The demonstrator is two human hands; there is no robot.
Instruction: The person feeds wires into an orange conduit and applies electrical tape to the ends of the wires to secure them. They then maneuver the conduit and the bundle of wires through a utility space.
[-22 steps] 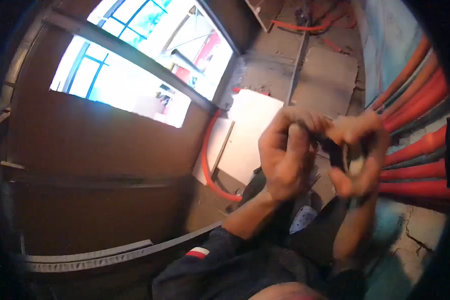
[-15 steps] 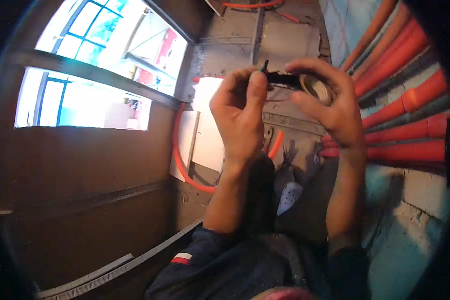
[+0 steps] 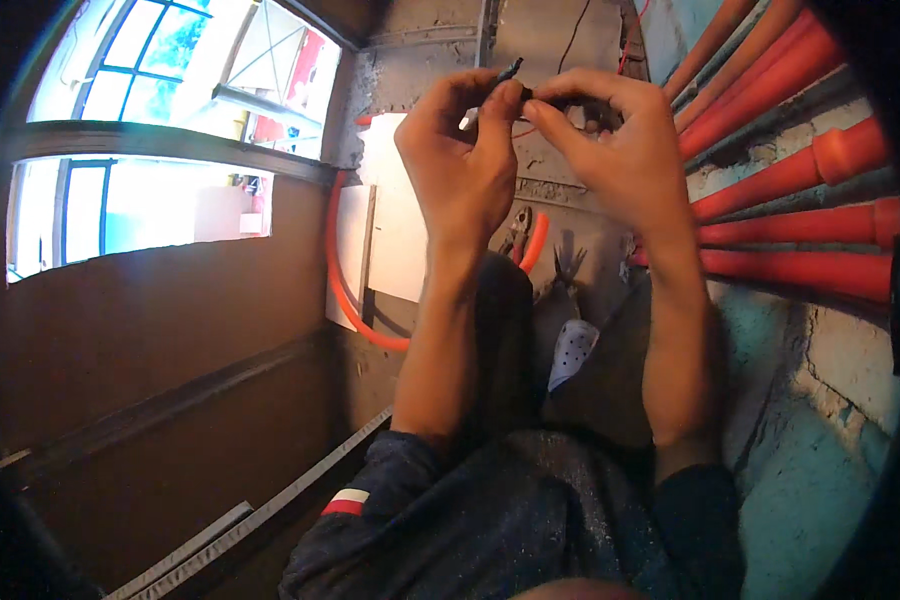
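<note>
In front of me, my left hand point(image 3: 457, 160) pinches a short dark wire end point(image 3: 511, 70) between thumb and fingers, its tip poking up above the thumb. My right hand point(image 3: 625, 145) is closed close beside it, thumb and forefinger almost meeting the left fingertips. A roll of black electrical tape point(image 3: 598, 118) sits in the right palm, mostly hidden by the curled fingers. Between the two hands a dark bit of tape point(image 3: 527, 95) shows at the wire. How far it is wrapped I cannot make out.
Pliers point(image 3: 518, 232) lie on the floor beside an orange tube piece point(image 3: 536, 243). An orange hose point(image 3: 339, 280) curves round white boards point(image 3: 395, 215). Red-orange pipes point(image 3: 770, 190) run along the right wall. At left stands a brown panel point(image 3: 170, 340) with a window opening point(image 3: 140, 205).
My right hand has moved left to the left fingertips, and the stretched black tape strip between the hands is now short. The roll has turned mostly out of sight. The view has shifted slightly.
</note>
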